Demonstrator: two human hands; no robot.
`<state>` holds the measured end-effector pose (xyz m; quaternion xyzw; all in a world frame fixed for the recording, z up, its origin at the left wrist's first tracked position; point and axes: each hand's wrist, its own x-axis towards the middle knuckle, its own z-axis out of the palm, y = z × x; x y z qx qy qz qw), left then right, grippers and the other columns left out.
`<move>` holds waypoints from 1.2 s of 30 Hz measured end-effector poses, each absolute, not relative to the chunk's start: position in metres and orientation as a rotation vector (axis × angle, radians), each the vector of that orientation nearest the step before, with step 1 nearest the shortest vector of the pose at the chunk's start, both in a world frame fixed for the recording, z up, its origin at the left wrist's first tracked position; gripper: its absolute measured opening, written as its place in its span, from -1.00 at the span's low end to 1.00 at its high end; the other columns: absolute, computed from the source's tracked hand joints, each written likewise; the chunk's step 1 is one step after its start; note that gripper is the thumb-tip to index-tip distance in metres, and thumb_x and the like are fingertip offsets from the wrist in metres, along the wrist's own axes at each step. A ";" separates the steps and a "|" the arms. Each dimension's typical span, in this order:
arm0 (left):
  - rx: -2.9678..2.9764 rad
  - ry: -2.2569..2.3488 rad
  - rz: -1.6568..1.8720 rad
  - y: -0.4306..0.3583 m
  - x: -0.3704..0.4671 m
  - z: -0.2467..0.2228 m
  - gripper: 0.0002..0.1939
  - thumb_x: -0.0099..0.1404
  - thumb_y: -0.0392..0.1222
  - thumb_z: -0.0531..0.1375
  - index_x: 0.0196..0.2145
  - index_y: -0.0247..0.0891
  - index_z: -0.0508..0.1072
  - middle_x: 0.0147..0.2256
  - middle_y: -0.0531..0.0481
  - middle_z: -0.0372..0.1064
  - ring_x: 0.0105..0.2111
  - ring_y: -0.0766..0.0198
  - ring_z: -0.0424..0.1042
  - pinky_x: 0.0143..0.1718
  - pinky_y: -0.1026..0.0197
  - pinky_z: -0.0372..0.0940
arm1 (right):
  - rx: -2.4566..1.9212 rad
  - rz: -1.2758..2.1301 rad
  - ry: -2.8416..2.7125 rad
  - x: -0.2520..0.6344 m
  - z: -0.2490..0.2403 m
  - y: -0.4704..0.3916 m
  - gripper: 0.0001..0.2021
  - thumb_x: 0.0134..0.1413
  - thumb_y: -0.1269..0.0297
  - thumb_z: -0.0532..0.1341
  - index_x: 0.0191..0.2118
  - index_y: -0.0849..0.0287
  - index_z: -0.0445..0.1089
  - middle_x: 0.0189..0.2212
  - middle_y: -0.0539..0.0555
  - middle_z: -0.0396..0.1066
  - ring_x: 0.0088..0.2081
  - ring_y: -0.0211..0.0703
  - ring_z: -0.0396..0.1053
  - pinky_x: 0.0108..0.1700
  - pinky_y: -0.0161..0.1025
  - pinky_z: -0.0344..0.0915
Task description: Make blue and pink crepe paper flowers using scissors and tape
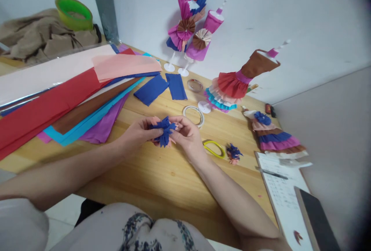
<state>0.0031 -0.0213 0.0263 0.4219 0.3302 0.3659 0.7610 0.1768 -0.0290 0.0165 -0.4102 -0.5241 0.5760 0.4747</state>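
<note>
Between my two hands is a crepe paper flower (pixel 165 131) with blue petals over peach ones. My left hand (pixel 146 129) pinches its left side, the thumb lying across the blue petals. My right hand (pixel 185 133) grips its right side between thumb and fingers. Both hands are just above the wooden table. To the right of my right hand lie yellow-handled scissors (pixel 213 148), their blades hidden. Beside them is a small blue and peach paper bunch (pixel 233 153). A roll of white tape (pixel 193 116) lies behind my right hand.
Folded crepe sheets, including a red one (pixel 58 108), cover the left. Two blue pieces (pixel 152 90) (pixel 176 86) and a clear tape roll (pixel 195 85) lie behind. Small dress forms (pixel 257 67) in paper dresses stand by the wall. A notebook (pixel 285 185) and dark phone-like object (pixel 317 218) lie right.
</note>
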 end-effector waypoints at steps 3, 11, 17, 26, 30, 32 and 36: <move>0.915 0.729 0.807 -0.021 0.003 0.025 -0.73 0.08 -0.07 0.39 -0.45 -0.32 0.46 -0.47 -0.03 0.53 -0.50 0.32 0.46 -0.47 0.31 0.24 | -0.997 1.419 -1.245 0.179 0.016 -0.029 -0.65 -0.04 0.00 0.36 -0.17 0.06 0.42 -0.30 0.04 0.52 -0.30 -0.12 0.48 -0.20 -0.11 0.44; 0.942 0.773 0.807 -0.021 0.004 0.025 -0.76 0.09 -0.12 0.36 -0.50 -0.32 0.42 -0.52 -0.03 0.49 -0.54 0.32 0.43 -0.50 0.31 0.21 | -1.017 1.248 -1.409 0.176 0.013 -0.030 -0.68 -0.05 0.23 0.34 -0.13 0.05 0.36 -0.24 0.04 0.52 -0.24 -0.13 0.49 -0.17 -0.13 0.43; 0.885 0.757 0.756 -0.020 0.002 0.027 -0.79 0.09 -0.11 0.32 -0.43 -0.33 0.46 -0.48 -0.09 0.52 -0.48 0.25 0.47 -0.47 0.29 0.29 | -1.034 1.253 -1.372 0.173 0.012 -0.029 -0.72 -0.10 0.36 0.28 -0.19 0.05 0.33 -0.34 -0.03 0.48 -0.33 -0.20 0.47 -0.22 -0.18 0.44; 1.037 0.876 0.721 -0.018 0.005 0.021 -0.79 0.02 -0.17 0.37 -0.39 -0.33 0.51 -0.50 0.00 0.49 -0.51 0.31 0.44 -0.45 0.29 0.30 | -1.064 1.210 -1.350 0.168 0.012 -0.033 -0.65 -0.13 0.42 0.22 -0.13 0.06 0.33 -0.41 -0.09 0.37 -0.46 -0.30 0.35 -0.43 -0.30 0.37; 1.082 0.922 0.790 -0.017 0.005 0.021 -0.84 0.02 -0.20 0.35 -0.52 -0.34 0.48 -0.55 0.02 0.46 -0.53 0.33 0.42 -0.46 0.30 0.27 | -1.082 1.155 -1.386 0.165 0.013 -0.036 -0.66 -0.12 0.42 0.24 -0.13 0.08 0.35 -0.42 -0.08 0.38 -0.45 -0.31 0.34 -0.40 -0.31 0.34; 1.096 0.923 0.788 -0.017 0.004 0.023 -0.83 0.03 -0.19 0.34 -0.55 -0.35 0.47 -0.58 0.01 0.45 -0.56 0.36 0.38 -0.49 0.33 0.23 | -1.085 1.165 -1.385 0.166 0.013 -0.036 -0.66 -0.12 0.42 0.25 -0.13 0.08 0.36 -0.41 -0.07 0.40 -0.43 -0.30 0.36 -0.37 -0.30 0.35; 1.022 0.874 0.774 -0.017 0.002 0.026 -0.75 0.07 -0.10 0.31 -0.59 -0.33 0.42 -0.64 0.04 0.38 -0.62 0.42 0.29 -0.55 0.36 0.14 | -1.066 1.237 -1.324 0.167 0.014 -0.033 -0.65 -0.16 0.42 0.26 -0.14 0.07 0.36 -0.39 -0.07 0.42 -0.41 -0.28 0.38 -0.32 -0.26 0.37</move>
